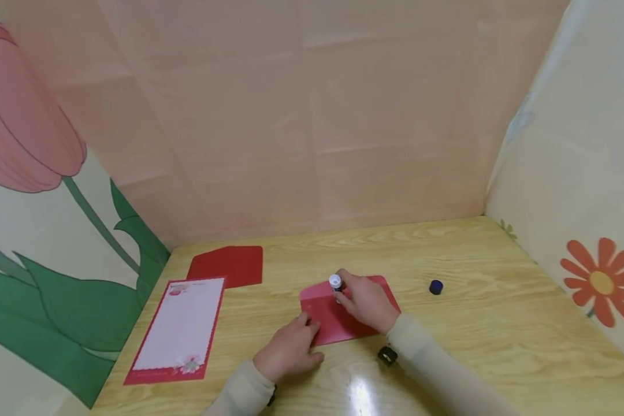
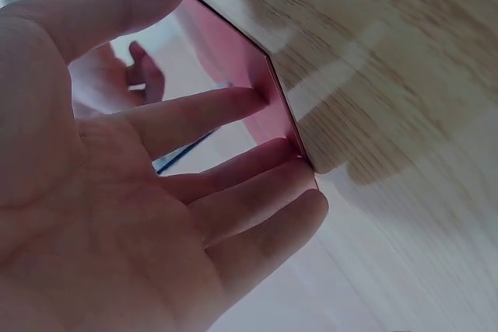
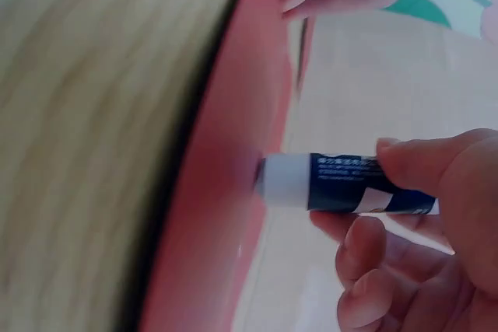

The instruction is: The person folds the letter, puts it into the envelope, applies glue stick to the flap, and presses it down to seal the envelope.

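Tulip mural [image 1: 28,115], pink with green leaves, noted on the side wall at far left. Next, a letter sheet [image 1: 179,323] with a red border, a flower printed at its lower right corner, lies flat on the wood-grain desk [image 1: 489,329]. The sheet's upper right corner overlaps a dark red envelope [image 1: 231,264], which lies flat behind it, towards the pink backdrop [image 1: 312,115]. Towards the centre, the left hand [image 1: 290,345] is observed with fingers extended and grasping nothing; its fingertips touch the near left part of a second red envelope [image 1: 338,323], and its thumb stands apart from the other fingers. This second envelope lies on the desk in front of the person, a lighter pink strip showing along its far edge. Over it stands a glue stick [image 1: 335,282], navy with white ends, uncapped end downward at the envelope; whether the tip bears on the paper cannot be confirmed. The right hand [image 1: 366,303] grasps the glue stick between thumb and fingers, its forearm in a cream sleeve [image 1: 442,364]. Further right, well apart from the envelope, a dark blue cap [image 1: 435,287] sits on the desk. At far right, the wall bears an orange flower print [image 1: 601,283].
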A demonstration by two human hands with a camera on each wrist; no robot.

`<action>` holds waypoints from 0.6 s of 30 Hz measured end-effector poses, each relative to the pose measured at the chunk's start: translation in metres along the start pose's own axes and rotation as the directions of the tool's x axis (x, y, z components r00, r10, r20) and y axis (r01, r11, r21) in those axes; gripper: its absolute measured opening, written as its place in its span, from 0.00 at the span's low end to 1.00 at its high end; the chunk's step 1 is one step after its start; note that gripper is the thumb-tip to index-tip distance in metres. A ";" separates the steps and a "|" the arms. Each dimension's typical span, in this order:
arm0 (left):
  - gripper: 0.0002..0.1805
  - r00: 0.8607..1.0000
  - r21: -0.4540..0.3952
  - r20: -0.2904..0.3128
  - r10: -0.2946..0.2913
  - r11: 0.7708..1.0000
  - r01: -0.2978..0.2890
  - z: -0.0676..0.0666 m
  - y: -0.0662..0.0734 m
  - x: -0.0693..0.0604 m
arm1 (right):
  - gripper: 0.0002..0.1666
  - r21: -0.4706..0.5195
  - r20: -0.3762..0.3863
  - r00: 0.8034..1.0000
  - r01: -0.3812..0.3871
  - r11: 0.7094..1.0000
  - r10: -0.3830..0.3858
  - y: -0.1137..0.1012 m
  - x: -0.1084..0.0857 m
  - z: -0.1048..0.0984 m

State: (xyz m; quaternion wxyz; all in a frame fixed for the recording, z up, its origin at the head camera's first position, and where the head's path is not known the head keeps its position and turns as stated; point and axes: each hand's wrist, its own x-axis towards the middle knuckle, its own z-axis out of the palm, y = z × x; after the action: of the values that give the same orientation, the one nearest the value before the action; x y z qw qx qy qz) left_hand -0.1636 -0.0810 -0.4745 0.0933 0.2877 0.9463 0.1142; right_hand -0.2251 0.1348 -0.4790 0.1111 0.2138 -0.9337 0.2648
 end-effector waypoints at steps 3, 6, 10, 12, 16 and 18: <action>0.34 1.000 0.011 0.010 -0.013 1.000 0.013 0.000 -0.002 0.001 | 0.18 -0.018 -0.014 0.999 -0.039 0.999 0.039 0.006 0.000 0.001; 0.34 1.000 0.022 0.009 -0.018 1.000 0.018 0.002 -0.002 0.001 | 0.19 -0.008 -0.006 0.996 -0.090 0.996 0.090 0.015 -0.003 -0.003; 0.33 1.000 0.021 -0.003 -0.022 1.000 0.022 0.001 -0.002 0.001 | 0.21 0.003 0.023 0.990 -0.141 0.990 0.141 0.024 -0.006 -0.012; 0.33 1.000 0.019 -0.003 -0.026 0.999 0.026 0.001 -0.002 0.001 | 0.21 0.007 0.016 0.989 -0.146 0.989 0.146 0.030 -0.009 -0.017; 0.33 1.000 0.001 0.007 -0.030 1.000 0.030 0.000 -0.002 0.001 | 0.20 0.001 -0.008 0.989 -0.144 0.990 0.145 0.042 -0.013 -0.024; 0.34 0.999 -0.008 0.011 -0.030 1.000 0.030 -0.001 -0.002 0.000 | 0.20 0.001 -0.012 0.988 -0.153 0.988 0.153 0.048 -0.014 -0.026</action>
State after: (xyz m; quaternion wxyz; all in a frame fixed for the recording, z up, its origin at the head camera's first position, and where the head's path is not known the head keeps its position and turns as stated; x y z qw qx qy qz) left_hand -0.1651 -0.0824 -0.4745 0.1015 0.2736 0.9495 0.1151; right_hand -0.2318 0.1905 -0.4833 0.0961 0.1398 -0.9467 0.2739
